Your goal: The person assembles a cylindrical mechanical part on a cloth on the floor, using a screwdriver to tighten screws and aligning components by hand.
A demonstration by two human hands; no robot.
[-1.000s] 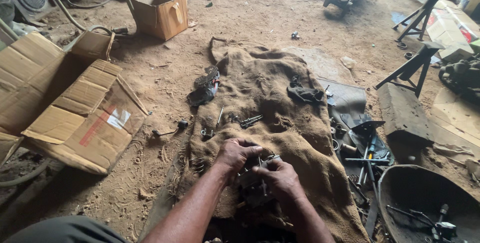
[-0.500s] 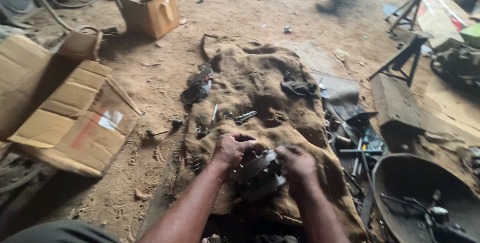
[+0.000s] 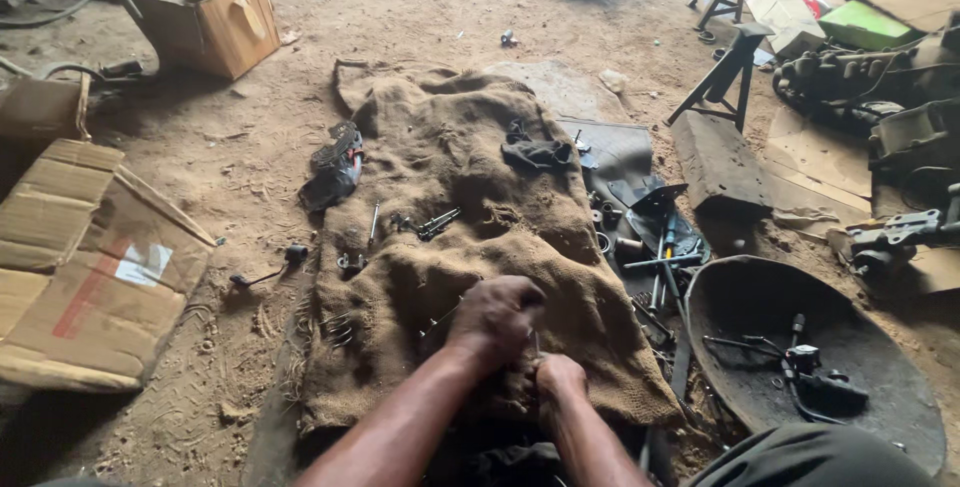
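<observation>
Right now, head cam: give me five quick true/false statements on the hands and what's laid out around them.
1. Both hands, left hand and right hand, are together over the burlap sack. True.
2. The open cardboard box sits on the sack. False: it stands on the dirt floor, up left of it.
3. A dark round pan holding tools lies to the right of the sack. True.
4. A dark rag lies on the sack. True.
5. The flattened cardboard lies right of the pan. False: it lies far left.
</observation>
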